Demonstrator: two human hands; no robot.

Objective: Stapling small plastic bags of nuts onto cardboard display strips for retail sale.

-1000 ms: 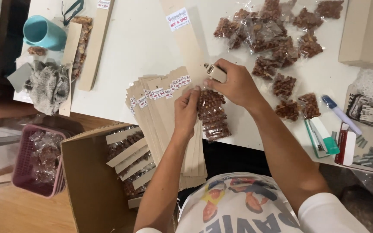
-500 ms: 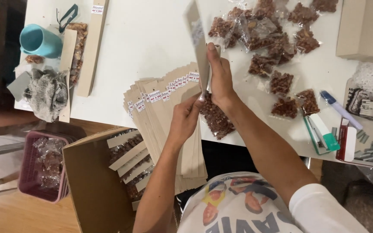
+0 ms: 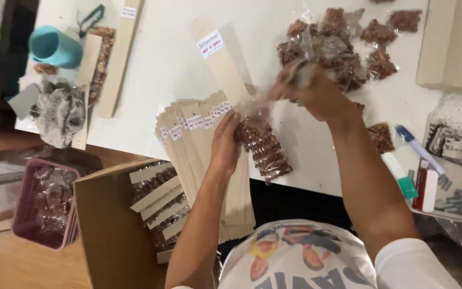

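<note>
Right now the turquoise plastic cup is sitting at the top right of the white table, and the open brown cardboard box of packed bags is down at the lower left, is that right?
Not quite. The head view shows the turquoise plastic cup at the top left of the white table, not the top right. The open brown cardboard box of packed bags is at the lower left, as you said.

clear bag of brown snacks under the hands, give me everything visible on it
The clear bag of brown snacks is a long, narrow transparent plastic pouch packed with brown nut-like pieces. It lies flat on the white table, slanting toward the near edge. The left hand presses its upper end beside the stack of tan cards; the blurred right hand pulls its loose top film.
</note>
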